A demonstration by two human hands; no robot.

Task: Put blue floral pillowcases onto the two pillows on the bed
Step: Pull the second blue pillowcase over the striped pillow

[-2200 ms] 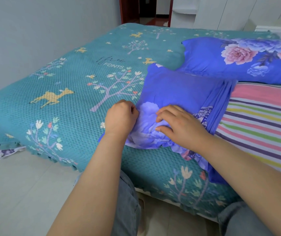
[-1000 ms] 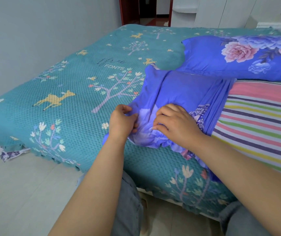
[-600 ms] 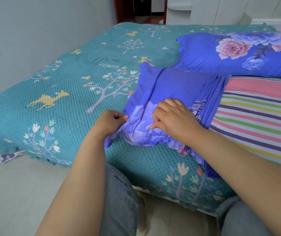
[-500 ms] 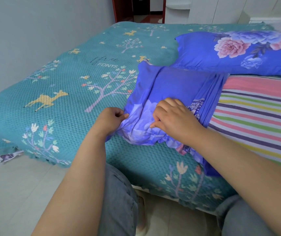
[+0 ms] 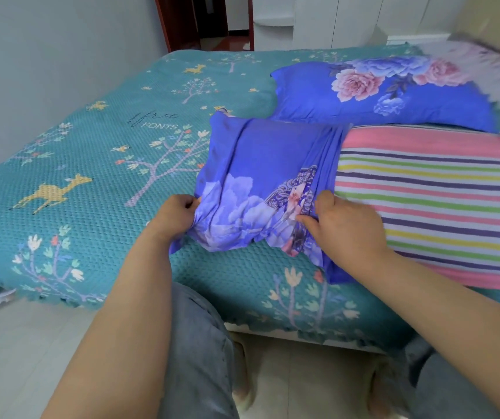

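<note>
Bed (image 5: 97, 164) under teal quilted cover with deer, trees; lettering reads "FONTS" beneath illegible script. Pale wall along far edge, tiled floor (image 5: 15, 358), red door frame (image 5: 164, 22) beyond far corner. Left hand (image 5: 176, 216) and right hand (image 5: 345, 225) each pinch blue floral pillowcase (image 5: 260, 176), half over striped pillow (image 5: 439, 195) near front edge. Second covered pillow (image 5: 378, 92) behind.

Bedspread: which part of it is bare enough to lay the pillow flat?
The teal bedspread is bare left of the half-covered pillow, from the wall to the bed's near edge. To the right it is crowded: the striped pillow body, the finished floral pillow and both hands.
</note>
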